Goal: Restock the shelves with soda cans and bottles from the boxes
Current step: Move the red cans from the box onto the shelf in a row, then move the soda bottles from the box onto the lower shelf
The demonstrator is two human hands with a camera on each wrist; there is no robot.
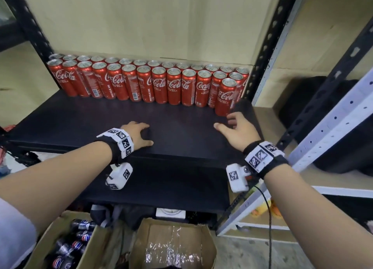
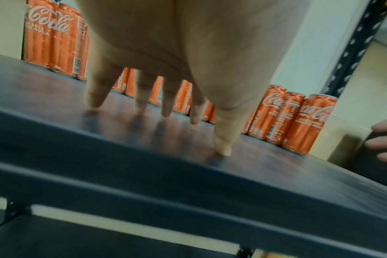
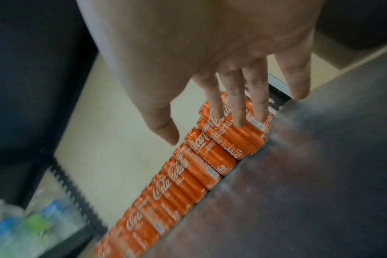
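Two rows of red Coca-Cola cans (image 1: 141,83) stand along the back of the black shelf (image 1: 101,119). One more can (image 1: 226,96) stands alone in front of them at the right end. My right hand (image 1: 234,125) hovers just in front of that can, fingers spread and holding nothing; the right wrist view shows the fingers (image 3: 236,104) straight before the cans (image 3: 230,137). My left hand (image 1: 139,133) hangs over the middle of the shelf, fingers (image 2: 99,90) extended and empty, thumb tip near the shelf (image 2: 144,157).
Below the shelf, a cardboard box (image 1: 60,246) at the left holds Pepsi bottles (image 1: 78,236). Beside it stands a box (image 1: 173,246) with plastic wrap inside. A black upright post (image 1: 268,38) bounds the shelf on the right, and a grey rack (image 1: 331,117) lies beyond.
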